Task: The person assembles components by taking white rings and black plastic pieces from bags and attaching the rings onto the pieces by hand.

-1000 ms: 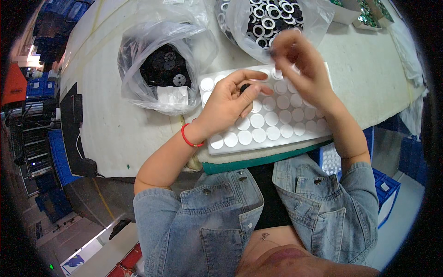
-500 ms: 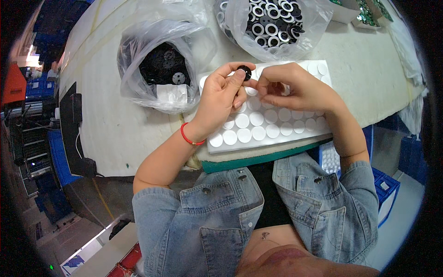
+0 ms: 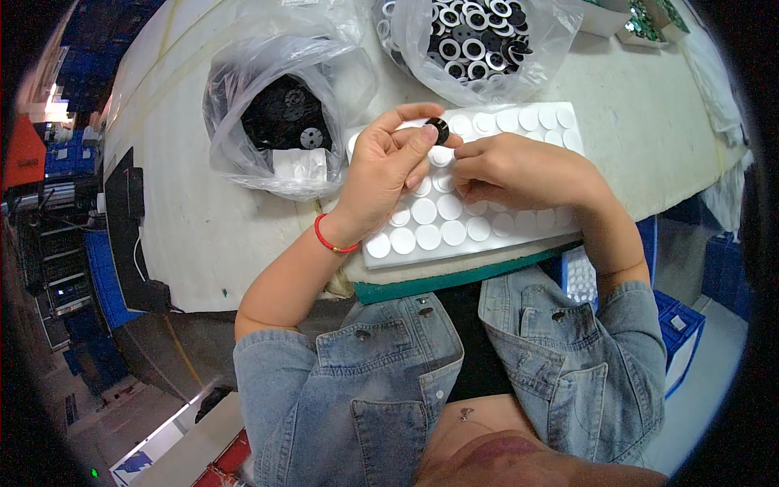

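Between the thumb and fingers of my left hand (image 3: 388, 166) is a small black disc (image 3: 439, 131), held tilted above a white sheet (image 3: 381, 258). Rows of round white stickers (image 3: 428, 237) cover that sheet. Just right of the disc, my right hand (image 3: 523, 170) is turned back-up over the middle of the sheet. Its fingers are bent and pressed together close to the stickers. The fingertips are partly hidden, so I cannot make out whether anything is in them.
Left of the sheet, a clear plastic bag (image 3: 223, 154) holds black discs (image 3: 284, 114) and a white paper slip (image 3: 300, 165). Behind the sheet, another bag (image 3: 560, 49) is full of black and white rings (image 3: 473, 49). Boxes with green shiny pieces (image 3: 641, 28) stand far right.
My right hand has turned over from a raised pinch and come lower over the stickers. The black disc in my left hand has shifted slightly right.
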Available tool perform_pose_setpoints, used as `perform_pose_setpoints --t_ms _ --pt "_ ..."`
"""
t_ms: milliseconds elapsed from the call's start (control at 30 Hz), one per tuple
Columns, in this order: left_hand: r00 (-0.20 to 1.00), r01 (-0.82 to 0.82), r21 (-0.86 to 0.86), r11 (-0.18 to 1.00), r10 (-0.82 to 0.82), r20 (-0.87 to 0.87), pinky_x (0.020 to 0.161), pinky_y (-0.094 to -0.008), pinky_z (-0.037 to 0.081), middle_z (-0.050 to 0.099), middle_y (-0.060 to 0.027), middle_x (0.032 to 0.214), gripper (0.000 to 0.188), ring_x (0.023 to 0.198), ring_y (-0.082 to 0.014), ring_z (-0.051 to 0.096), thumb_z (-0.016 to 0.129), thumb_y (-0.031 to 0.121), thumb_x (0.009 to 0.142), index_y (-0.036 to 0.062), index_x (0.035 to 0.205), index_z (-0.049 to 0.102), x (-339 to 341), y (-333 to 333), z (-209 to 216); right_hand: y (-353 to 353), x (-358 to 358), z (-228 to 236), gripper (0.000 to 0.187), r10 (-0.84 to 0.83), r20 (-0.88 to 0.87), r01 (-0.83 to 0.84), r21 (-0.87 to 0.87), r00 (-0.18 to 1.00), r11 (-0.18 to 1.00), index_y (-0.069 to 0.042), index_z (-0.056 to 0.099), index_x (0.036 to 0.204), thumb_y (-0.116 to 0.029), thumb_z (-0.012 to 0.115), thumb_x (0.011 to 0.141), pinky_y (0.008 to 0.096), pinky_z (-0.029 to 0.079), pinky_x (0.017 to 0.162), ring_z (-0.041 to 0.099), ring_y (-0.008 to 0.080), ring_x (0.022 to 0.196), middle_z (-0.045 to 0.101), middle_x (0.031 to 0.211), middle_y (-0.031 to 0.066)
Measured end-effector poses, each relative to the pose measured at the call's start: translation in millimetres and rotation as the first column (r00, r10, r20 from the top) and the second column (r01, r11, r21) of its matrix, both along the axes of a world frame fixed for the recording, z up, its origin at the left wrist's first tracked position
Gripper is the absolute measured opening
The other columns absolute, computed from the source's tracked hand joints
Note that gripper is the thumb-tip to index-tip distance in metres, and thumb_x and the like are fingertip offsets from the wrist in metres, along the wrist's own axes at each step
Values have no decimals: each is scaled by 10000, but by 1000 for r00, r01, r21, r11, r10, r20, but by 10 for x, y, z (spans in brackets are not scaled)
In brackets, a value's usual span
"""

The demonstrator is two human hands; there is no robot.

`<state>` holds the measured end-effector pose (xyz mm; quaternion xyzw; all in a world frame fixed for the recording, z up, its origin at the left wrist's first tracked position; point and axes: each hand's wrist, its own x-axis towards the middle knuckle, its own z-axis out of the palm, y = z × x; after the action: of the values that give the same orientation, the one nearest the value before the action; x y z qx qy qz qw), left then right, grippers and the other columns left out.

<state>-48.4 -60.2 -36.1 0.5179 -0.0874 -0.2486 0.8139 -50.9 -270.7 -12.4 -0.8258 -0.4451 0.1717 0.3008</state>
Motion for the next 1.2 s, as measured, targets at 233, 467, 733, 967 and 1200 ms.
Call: perform_pose_setpoints --t_ms 233,467,733,967,1200 --pt "996 73 97 993 -78 42 459 -144 323 686 -124 1009 325 521 -3 384 537 126 972 -22 1261 530 -7 -28 5 -179 112 66 140 323 -203 -322 39 924 946 -28 568 825 -129 663 815 359 431 695 555 271 743 576 822 80" --pt "989 110 145 983 -123 79 484 -155 342 681 -95 993 332 539 -20 398 539 114 969 -20 1272 533 -22 -12 -51 -105 60 87 125 140 -324 29 467 936 884 -11 539 872 -109 613 897 270 445 666 520 123 707 555 778 29" --pt "983 128 195 972 -151 106 472 -169 331 650 -36 836 310 535 -29 422 518 143 987 -24 1246 546 -24 -23 -25 15 90 35 93 -291 -391 453 431 873 780 -1 548 871 -54 618 902 213 471 627 590 75 697 572 783 13" --pt "987 132 199 971 -148 66 459 -185 357 641 -40 857 311 527 -40 457 485 158 1001 -42 1226 562 -6 32 -52 24 105 -12 107 -343 -260 426 433 903 794 5 535 855 -43 624 891 206 484 587 611 78 676 569 737 16" --pt "988 88 218 972 -113 106 458 -184 367 654 -51 864 273 515 -38 453 509 120 982 -47 1186 577 -37 -15 -37 23 93 9 98 -358 -252 434 408 899 803 5 527 853 -30 613 885 208 490 580 620 85 664 569 737 21"
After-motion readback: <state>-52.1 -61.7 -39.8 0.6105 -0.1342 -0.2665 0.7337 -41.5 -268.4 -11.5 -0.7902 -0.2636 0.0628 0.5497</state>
